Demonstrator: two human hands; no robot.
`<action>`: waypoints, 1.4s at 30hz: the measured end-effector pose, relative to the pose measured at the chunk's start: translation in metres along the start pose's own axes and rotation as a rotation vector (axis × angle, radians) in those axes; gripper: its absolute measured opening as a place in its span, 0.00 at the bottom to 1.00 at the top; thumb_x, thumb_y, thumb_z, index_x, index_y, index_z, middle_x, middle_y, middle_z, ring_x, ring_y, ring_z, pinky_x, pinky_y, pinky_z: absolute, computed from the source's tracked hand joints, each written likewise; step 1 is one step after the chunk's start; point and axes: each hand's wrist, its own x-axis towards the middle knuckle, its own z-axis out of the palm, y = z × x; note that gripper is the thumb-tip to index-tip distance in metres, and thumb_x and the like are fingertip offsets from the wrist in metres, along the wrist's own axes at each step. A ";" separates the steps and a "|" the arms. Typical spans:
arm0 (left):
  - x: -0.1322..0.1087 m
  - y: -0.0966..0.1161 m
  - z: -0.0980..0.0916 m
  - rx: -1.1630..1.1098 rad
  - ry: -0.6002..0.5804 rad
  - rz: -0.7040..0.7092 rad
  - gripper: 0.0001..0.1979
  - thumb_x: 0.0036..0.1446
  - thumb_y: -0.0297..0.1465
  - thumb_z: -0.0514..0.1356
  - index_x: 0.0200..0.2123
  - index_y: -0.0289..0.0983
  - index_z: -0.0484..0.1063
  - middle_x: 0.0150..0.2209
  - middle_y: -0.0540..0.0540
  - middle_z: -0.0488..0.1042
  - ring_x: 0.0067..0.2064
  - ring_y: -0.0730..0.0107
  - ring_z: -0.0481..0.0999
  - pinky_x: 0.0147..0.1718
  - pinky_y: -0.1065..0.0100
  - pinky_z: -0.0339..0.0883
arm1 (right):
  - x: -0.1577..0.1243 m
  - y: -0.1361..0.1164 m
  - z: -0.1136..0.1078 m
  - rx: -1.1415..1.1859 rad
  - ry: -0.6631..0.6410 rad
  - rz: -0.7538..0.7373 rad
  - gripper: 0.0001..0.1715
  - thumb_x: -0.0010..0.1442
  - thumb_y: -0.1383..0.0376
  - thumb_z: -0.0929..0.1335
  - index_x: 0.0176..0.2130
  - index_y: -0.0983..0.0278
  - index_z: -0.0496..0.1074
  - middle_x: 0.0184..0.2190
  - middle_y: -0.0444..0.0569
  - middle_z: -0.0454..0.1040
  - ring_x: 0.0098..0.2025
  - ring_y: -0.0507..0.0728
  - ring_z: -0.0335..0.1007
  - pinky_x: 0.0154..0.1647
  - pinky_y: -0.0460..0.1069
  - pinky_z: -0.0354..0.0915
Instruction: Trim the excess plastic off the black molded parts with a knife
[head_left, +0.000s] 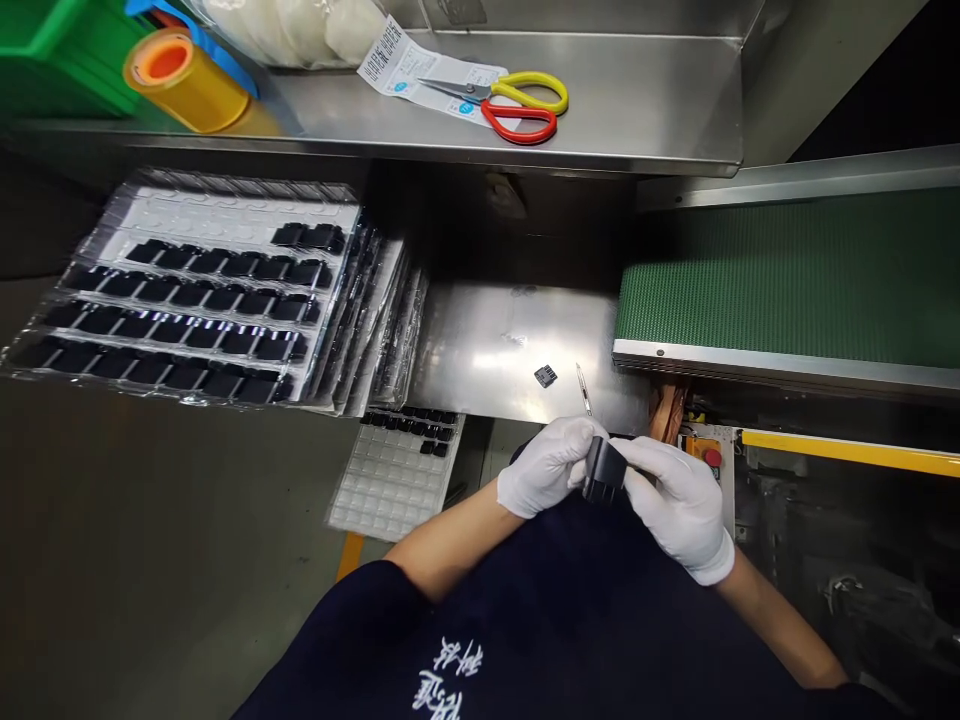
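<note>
In front of my chest I hold a small black plastic housing (604,468) with prongs or ribs on its lower side. My left hand (546,468), in a white glove, pinches it from the left. From the right, my gloved right hand (679,505) grips its edge with closed fingers. Just beyond my hands, a thin pointed metal tool (583,385) lies on the steel bench (480,345), its near end by my left fingers. A small flat black piece (546,376) with pale markings rests to the left of the tool.
Stacked clear trays (225,215) of black parts stand left, with another tray (390,480) lower down. A green conveyor belt (795,280) runs at right, above a red button (712,457). Scissors (525,105) and yellow tape (184,80) lie on the upper shelf (637,100).
</note>
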 end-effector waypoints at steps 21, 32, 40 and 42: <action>-0.007 -0.007 0.043 0.478 0.409 0.234 0.22 0.60 0.46 0.66 0.24 0.38 0.67 0.20 0.52 0.69 0.22 0.75 0.66 0.25 0.70 0.63 | -0.029 0.054 -0.028 0.349 -0.125 0.450 0.18 0.54 0.60 0.79 0.43 0.60 0.77 0.38 0.46 0.80 0.38 0.56 0.77 0.40 0.50 0.74; 0.005 -0.018 0.046 0.935 -0.197 0.492 0.39 0.37 0.45 0.80 0.53 0.43 0.76 0.56 0.37 0.79 0.62 0.40 0.74 0.65 0.44 0.62 | -0.044 0.084 -0.014 1.291 -0.440 0.703 0.27 0.41 0.48 0.80 0.33 0.64 0.77 0.24 0.46 0.76 0.24 0.55 0.73 0.29 0.50 0.73; -0.005 -0.017 0.037 0.970 -0.082 0.489 0.34 0.38 0.46 0.80 0.49 0.42 0.79 0.51 0.39 0.82 0.57 0.44 0.78 0.61 0.48 0.67 | -0.043 0.090 0.005 1.090 -0.425 0.647 0.33 0.44 0.39 0.76 0.31 0.64 0.76 0.23 0.48 0.76 0.21 0.54 0.72 0.24 0.48 0.69; -0.008 -0.015 0.029 0.989 -0.061 0.509 0.34 0.38 0.47 0.79 0.49 0.41 0.79 0.51 0.39 0.82 0.56 0.45 0.78 0.60 0.49 0.68 | -0.039 0.090 0.013 1.014 -0.436 0.616 0.35 0.48 0.35 0.72 0.30 0.65 0.76 0.21 0.48 0.75 0.20 0.55 0.72 0.22 0.48 0.68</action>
